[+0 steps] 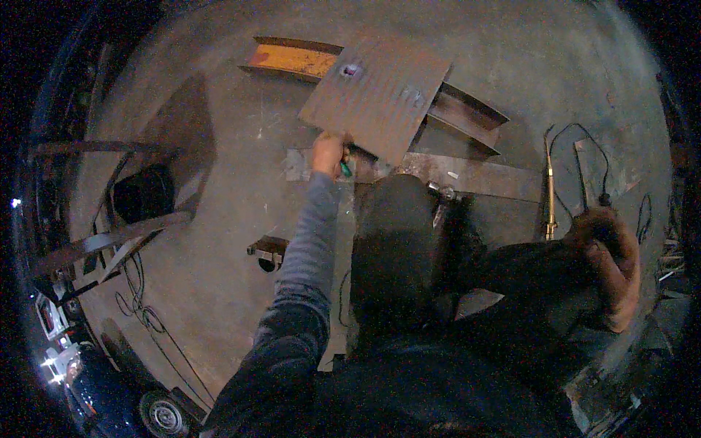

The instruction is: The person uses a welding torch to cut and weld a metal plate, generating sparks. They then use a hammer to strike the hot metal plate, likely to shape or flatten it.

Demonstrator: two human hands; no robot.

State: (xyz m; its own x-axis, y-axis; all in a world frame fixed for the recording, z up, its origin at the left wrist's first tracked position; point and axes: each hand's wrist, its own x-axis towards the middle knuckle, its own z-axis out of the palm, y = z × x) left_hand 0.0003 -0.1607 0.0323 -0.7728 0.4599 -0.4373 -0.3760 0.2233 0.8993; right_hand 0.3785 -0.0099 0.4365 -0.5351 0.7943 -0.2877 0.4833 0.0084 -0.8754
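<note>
A rusty steel plate [376, 102] lies tilted across a steel beam [292, 58] whose left end is yellow and right end brown. The plate has a small pale purple spot near its far left and a scuffed mark to the right. My left hand [330, 153] is closed at the plate's near left edge; a small green object [346, 169] sticks out below the fist. Out to the right, beside my bent dark-clothed leg, is my right hand [613, 266]; its fingers are dim and partly hidden, so their grip cannot be made out. A brass-coloured torch [550, 190] lies just beyond it.
A flat steel bar [504, 179] lies beneath the plate's near side. A metal tool [442, 197] is by my knee, and a dark metal piece [269, 252] lies left. Black hose [606, 164] loops right. Steel frames [109, 237], cables [153, 321] and a wheel [162, 415] are at left.
</note>
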